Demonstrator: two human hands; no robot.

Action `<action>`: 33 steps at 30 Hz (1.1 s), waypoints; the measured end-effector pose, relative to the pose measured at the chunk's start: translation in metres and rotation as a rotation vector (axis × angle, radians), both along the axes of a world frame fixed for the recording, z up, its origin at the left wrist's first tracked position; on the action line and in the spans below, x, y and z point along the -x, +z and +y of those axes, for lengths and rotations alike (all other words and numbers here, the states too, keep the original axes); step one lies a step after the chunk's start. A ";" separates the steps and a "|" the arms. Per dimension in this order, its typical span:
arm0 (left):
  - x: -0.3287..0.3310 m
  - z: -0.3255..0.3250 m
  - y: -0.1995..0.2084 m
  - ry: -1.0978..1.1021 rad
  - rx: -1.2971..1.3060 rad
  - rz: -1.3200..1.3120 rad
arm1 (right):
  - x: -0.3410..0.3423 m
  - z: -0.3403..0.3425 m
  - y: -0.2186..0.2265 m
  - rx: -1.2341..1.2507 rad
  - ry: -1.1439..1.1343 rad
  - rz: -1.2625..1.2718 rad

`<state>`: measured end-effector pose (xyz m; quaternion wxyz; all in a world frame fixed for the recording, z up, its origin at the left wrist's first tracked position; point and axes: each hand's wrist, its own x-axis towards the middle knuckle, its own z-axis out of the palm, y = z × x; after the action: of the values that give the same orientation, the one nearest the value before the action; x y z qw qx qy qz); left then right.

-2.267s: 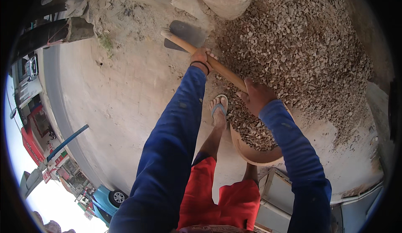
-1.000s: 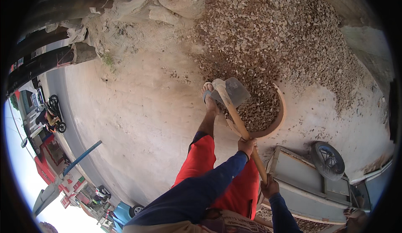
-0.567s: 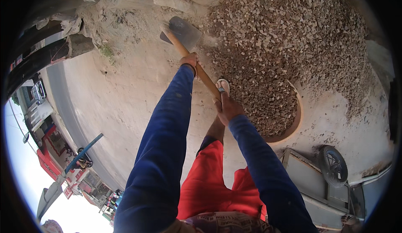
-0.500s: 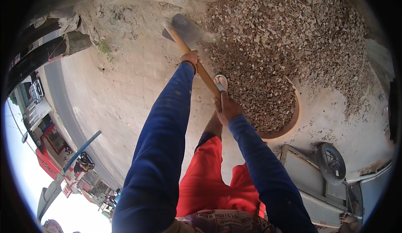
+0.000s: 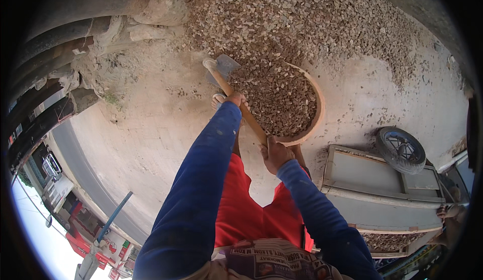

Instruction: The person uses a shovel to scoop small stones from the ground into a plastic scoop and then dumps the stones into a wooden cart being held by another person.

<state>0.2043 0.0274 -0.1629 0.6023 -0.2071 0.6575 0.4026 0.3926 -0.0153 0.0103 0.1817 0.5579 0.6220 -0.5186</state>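
Both my hands are closed round the wooden handle of a hoe point(image 5: 250, 121). My left hand point(image 5: 236, 99) grips it nearer the head, and my right hand point(image 5: 276, 156) holds it close to the lower end. The grey metal blade point(image 5: 228, 65) lies at the left edge of the gravel, against the stones filling a round basin point(image 5: 321, 103). Its tan rim shows on the right and near sides; gravel covers the far left side. Part of the blade is hidden behind the handle and stones.
A large gravel heap point(image 5: 302, 18) spreads beyond the basin. Nearer on the right stand a grey wooden box point(image 5: 362, 171) and a wheel with a tyre point(image 5: 401, 149). Large rocks point(image 5: 163, 8) and dark pipe-like beams point(image 5: 60, 33) line the far left. A road point(image 5: 95, 174) runs at left.
The hoe blade has come nearer, from the bare ground at the heap's edge to the gravel by the basin. My view has shifted, bringing more of the box into sight. Both hands keep their grip.
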 end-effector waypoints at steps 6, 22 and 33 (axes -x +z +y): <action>-0.119 -0.044 0.036 -0.102 0.189 -0.195 | -0.152 -0.035 0.071 0.019 -0.012 0.020; 0.076 -0.026 0.059 -0.336 0.211 0.265 | -0.165 -0.016 -0.052 -0.115 -0.348 0.100; 0.227 0.068 -0.003 -1.797 0.021 1.883 | -0.176 0.177 -0.294 -0.048 -0.206 -0.477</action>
<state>-0.0231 0.0951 -0.1656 -0.0318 0.6584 0.7359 -0.1545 0.5689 0.1612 -0.2837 0.2561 0.7289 0.5137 -0.3731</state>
